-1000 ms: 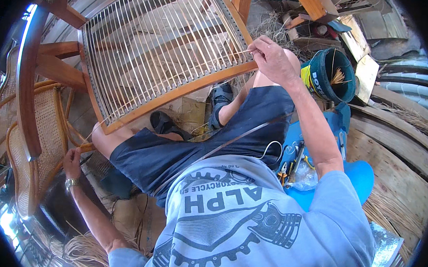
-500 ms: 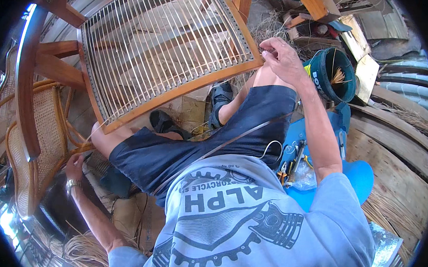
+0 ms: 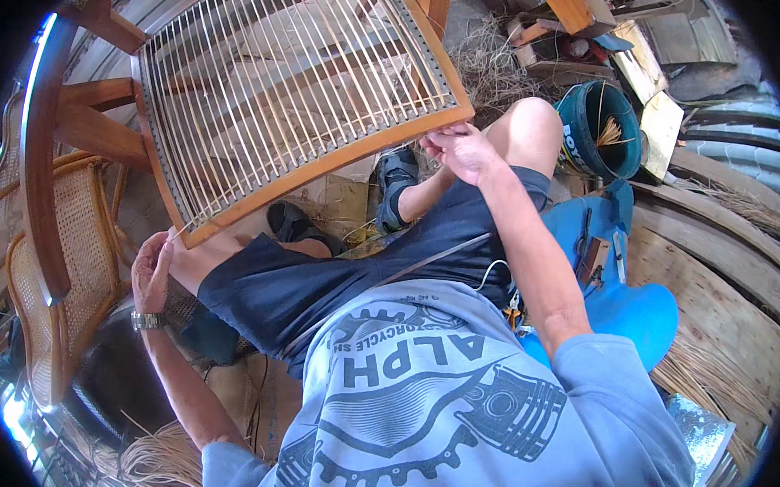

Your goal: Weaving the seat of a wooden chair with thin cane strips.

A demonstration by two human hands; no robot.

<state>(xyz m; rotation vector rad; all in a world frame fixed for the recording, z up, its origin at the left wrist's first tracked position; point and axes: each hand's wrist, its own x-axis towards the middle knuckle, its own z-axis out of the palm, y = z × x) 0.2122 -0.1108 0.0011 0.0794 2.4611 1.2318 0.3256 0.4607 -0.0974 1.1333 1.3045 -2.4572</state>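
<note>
A wooden chair frame (image 3: pixel 332 172) lies tilted over my knees, with pale cane strands (image 3: pixel 283 92) strung across its opening in one direction. A strand or two also run crosswise close to the near rail. My left hand (image 3: pixel 150 271) is by the frame's near left corner, thumb and fingers pinched on a thin cane strand (image 3: pixel 177 231) leading to that corner. Below the near right corner, my right hand (image 3: pixel 464 152) has its fingers bent together at the rail's underside; whatever is between them is too small to make out.
A rattan chair with woven cane panels (image 3: pixel 76 262) stands at the left. To the right are a dark green bucket (image 3: pixel 619 158) holding cane strands and a blue plastic seat (image 3: pixel 645 332) with tools on it. Bundled cane (image 3: pixel 163 456) lies at lower left.
My left hand has risen to the frame's near left corner. My right hand has come down and left from above my knee to below the near right corner. The frame has shifted slightly left.
</note>
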